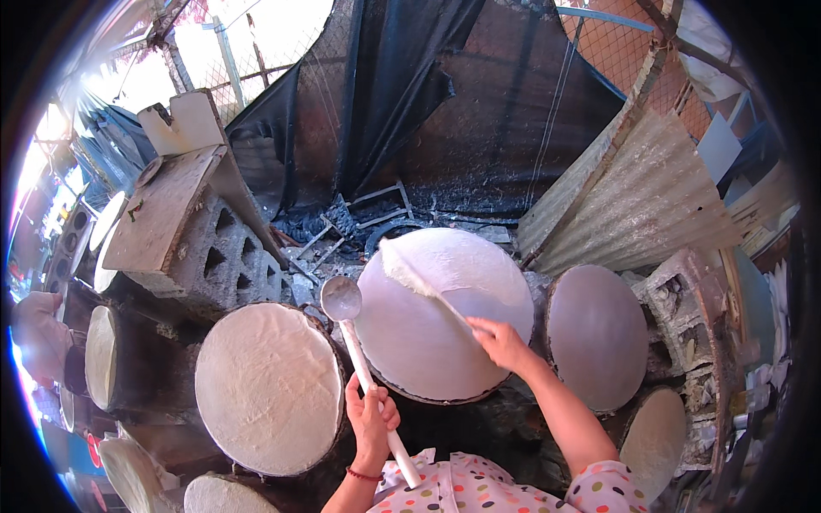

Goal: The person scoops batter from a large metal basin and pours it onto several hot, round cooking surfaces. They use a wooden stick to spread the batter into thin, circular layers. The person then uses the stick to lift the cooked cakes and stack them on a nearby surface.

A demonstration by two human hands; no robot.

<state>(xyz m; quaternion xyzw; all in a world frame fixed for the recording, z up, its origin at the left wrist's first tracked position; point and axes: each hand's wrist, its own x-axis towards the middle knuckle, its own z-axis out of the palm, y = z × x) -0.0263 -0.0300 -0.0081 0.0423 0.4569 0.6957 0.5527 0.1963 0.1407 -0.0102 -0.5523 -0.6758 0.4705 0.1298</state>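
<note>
My left hand [373,419] is wrapped round the long pale handle of a ladle [342,298], whose round bowl points up and away from me at the left rim of the middle griddle. In my right hand [503,344] is the thin handle of a brush-like spreader [406,272]. Its pale, coated head lies on the far left part of the large round griddle [440,350]. White batter [479,256] covers the griddle's far part, while its nearer part looks grey and bare.
Left stands a round top covered with a pale sheet [269,389]; right, a bare grey round griddle [597,338]. Another round top [654,440] is at lower right. Concrete blocks [227,256] and corrugated sheet [633,201] flank the middle. A person's arm [43,338] shows far left.
</note>
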